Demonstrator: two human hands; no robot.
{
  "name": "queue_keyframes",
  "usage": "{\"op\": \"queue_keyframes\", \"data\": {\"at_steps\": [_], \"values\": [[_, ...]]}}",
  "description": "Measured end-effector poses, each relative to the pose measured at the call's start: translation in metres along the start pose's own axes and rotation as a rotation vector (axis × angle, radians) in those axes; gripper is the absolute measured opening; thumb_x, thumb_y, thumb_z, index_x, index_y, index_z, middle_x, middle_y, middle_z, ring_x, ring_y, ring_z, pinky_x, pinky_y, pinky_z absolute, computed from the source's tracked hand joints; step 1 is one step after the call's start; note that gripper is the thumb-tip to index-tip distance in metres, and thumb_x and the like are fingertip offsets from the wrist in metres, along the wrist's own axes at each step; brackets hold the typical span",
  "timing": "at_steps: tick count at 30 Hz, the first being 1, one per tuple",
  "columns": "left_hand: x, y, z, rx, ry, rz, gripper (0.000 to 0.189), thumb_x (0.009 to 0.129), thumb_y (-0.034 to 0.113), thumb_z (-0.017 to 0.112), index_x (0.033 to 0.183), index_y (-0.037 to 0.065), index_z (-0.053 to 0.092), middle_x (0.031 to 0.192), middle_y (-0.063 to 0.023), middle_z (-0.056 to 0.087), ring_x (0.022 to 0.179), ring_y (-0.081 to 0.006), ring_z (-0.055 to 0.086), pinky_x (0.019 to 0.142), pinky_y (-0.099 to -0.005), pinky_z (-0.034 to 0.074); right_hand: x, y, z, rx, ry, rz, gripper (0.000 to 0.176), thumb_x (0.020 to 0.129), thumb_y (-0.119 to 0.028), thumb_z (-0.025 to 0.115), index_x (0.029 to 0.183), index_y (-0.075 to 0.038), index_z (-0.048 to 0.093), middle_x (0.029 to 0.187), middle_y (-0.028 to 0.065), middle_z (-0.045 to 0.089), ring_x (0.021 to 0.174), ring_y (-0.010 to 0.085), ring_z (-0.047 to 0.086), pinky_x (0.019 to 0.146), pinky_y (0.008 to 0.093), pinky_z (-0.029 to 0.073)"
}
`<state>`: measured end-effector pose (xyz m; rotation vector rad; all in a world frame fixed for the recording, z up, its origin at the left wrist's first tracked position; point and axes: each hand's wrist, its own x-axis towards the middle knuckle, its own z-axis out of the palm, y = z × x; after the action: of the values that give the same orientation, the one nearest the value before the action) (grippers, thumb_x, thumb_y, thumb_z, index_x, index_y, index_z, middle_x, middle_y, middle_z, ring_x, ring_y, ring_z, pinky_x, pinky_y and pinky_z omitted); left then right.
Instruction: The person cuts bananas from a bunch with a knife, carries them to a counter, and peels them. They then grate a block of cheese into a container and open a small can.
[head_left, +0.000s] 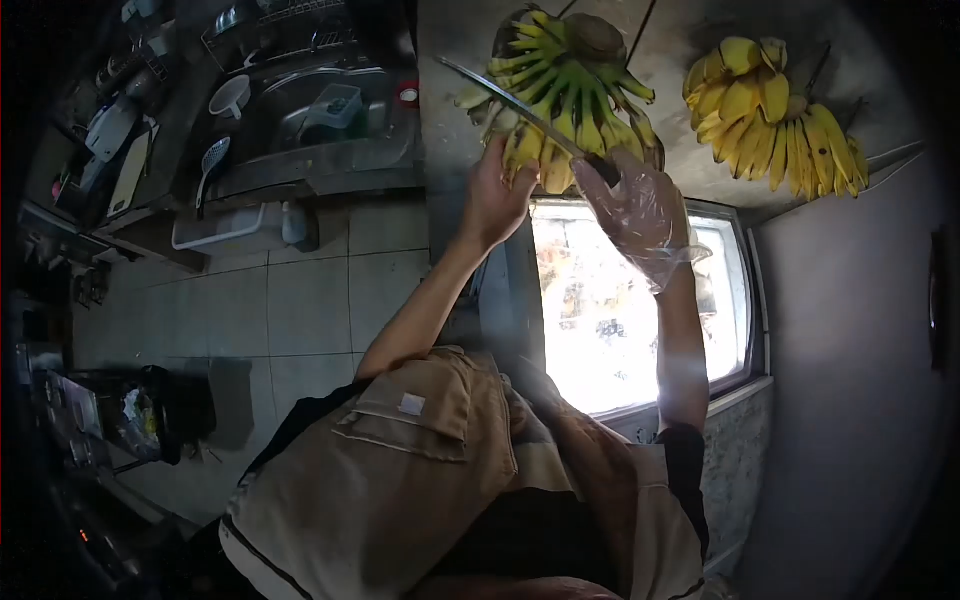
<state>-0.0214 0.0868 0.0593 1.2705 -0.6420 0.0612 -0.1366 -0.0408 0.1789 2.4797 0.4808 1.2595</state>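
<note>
A large bunch of green-yellow bananas (570,100) hangs at the top centre in front of me. My left hand (495,200), bare, is closed around bananas at its lower left edge, with the thumb on the near side. A thin plastic glove covers my right hand (635,205), which grips a knife (505,98) by its handle. The long blade points up and to the left, crossing over the front of the bunch. Farther right are two riper yellow bunches (820,145), apart from both hands.
On the left, a metal sink (290,125) holds a clear plastic tub (335,107). Near it lie a slotted spoon (213,155) and a white strainer (231,95). A bright glass panel (600,310) is below my hands; a grey wall (850,330) stands right.
</note>
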Motion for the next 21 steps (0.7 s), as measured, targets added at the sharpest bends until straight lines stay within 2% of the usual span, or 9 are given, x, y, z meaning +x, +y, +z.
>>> {"op": "queue_keyframes", "data": {"at_steps": [2, 5, 7, 8, 10, 13, 17, 19, 21], "values": [[0.009, 0.002, -0.006, 0.029, -0.024, -0.022, 0.036, 0.091, 0.022, 0.058, 0.116, -0.003, 0.050, 0.089, -0.0205, 0.067, 0.083, -0.0308, 0.068, 0.072, -0.0371, 0.052, 0.017, -0.006, 0.000, 0.289, -0.252, 0.432, 0.023, 0.087, -0.031, 0.067, 0.087, -0.008, 0.063, 0.071, 0.0133, 0.065, 0.062, 0.0314, 0.065, 0.055, 0.0387, 0.053], [0.015, 0.011, -0.008, 0.157, 0.024, -0.019, 0.034, 0.090, 0.021, 0.060, 0.113, -0.003, 0.053, 0.084, -0.0223, 0.067, 0.080, -0.0350, 0.069, 0.068, -0.0389, 0.053, 0.026, -0.005, 0.008, 0.302, -0.246, 0.472, 0.031, 0.086, -0.036, 0.067, 0.080, -0.006, 0.064, 0.067, 0.0140, 0.065, 0.060, 0.0314, 0.065, 0.055, 0.0381, 0.052], [0.017, 0.008, -0.011, 0.071, 0.035, 0.029, 0.031, 0.091, 0.020, 0.062, 0.111, -0.002, 0.055, 0.071, -0.0043, 0.063, 0.058, -0.0095, 0.057, 0.051, -0.0251, 0.046, 0.040, -0.008, 0.002, 0.311, -0.295, 0.617, 0.036, 0.086, -0.039, 0.066, 0.075, -0.005, 0.065, 0.062, 0.0144, 0.063, 0.059, 0.0309, 0.065, 0.056, 0.0381, 0.051], [0.018, 0.012, -0.014, 0.058, 0.036, 0.023, 0.031, 0.091, 0.020, 0.062, 0.111, -0.002, 0.055, 0.071, -0.0043, 0.063, 0.058, -0.0095, 0.057, 0.051, -0.0251, 0.046, 0.037, -0.007, 0.008, 0.301, -0.306, 0.615, 0.036, 0.086, -0.039, 0.066, 0.075, -0.005, 0.065, 0.062, 0.0144, 0.063, 0.059, 0.0309, 0.065, 0.056, 0.0381, 0.051], [0.022, 0.023, -0.022, 0.151, -0.026, 0.045, 0.036, 0.089, 0.023, 0.063, 0.113, -0.002, 0.055, 0.086, -0.0218, 0.068, 0.080, -0.0355, 0.069, 0.066, -0.0387, 0.054, 0.030, -0.002, 0.028, 0.428, -0.214, 0.632, 0.035, 0.087, -0.039, 0.065, 0.076, -0.006, 0.067, 0.062, 0.0147, 0.063, 0.059, 0.0314, 0.065, 0.056, 0.0378, 0.051], [0.022, 0.016, -0.025, 0.207, -0.045, 0.071, 0.040, 0.088, 0.025, 0.063, 0.118, -0.001, 0.053, 0.088, -0.0226, 0.067, 0.080, -0.0362, 0.069, 0.067, -0.0397, 0.055, 0.049, -0.004, 0.022, 0.425, -0.465, 0.716, 0.037, 0.086, -0.041, 0.066, 0.079, -0.005, 0.068, 0.061, 0.0152, 0.063, 0.058, 0.0306, 0.065, 0.055, 0.0374, 0.051], [0.022, 0.012, -0.027, 0.262, -0.056, 0.128, 0.042, 0.088, 0.026, 0.064, 0.120, 0.000, 0.053, 0.090, -0.0231, 0.066, 0.081, -0.0368, 0.068, 0.067, -0.0395, 0.055, 0.054, -0.007, 0.030, 0.308, -0.532, 0.549, 0.027, 0.091, -0.027, 0.063, 0.090, 0.000, 0.066, 0.068, 0.0174, 0.064, 0.054, 0.0256, 0.061, 0.052, 0.0316, 0.049], [0.025, 0.005, -0.026, 0.282, -0.070, 0.176, 0.043, 0.088, 0.026, 0.064, 0.120, 0.001, 0.053, 0.090, -0.0226, 0.066, 0.081, -0.0368, 0.068, 0.067, -0.0395, 0.055, 0.042, -0.001, 0.050, 0.074, -0.284, 0.155, 0.033, 0.089, -0.034, 0.064, 0.087, 0.000, 0.066, 0.064, 0.0182, 0.062, 0.055, 0.0282, 0.062, 0.050, 0.0349, 0.049], [0.026, 0.001, -0.025, 0.303, -0.088, 0.222, 0.043, 0.087, 0.026, 0.064, 0.121, 0.002, 0.053, 0.090, -0.0222, 0.067, 0.081, -0.0368, 0.068, 0.067, -0.0394, 0.055, 0.053, -0.011, 0.047, 0.127, -0.354, 0.339, 0.031, 0.089, -0.032, 0.065, 0.087, -0.002, 0.066, 0.065, 0.0179, 0.062, 0.054, 0.0277, 0.062, 0.049, 0.0353, 0.049]]}}
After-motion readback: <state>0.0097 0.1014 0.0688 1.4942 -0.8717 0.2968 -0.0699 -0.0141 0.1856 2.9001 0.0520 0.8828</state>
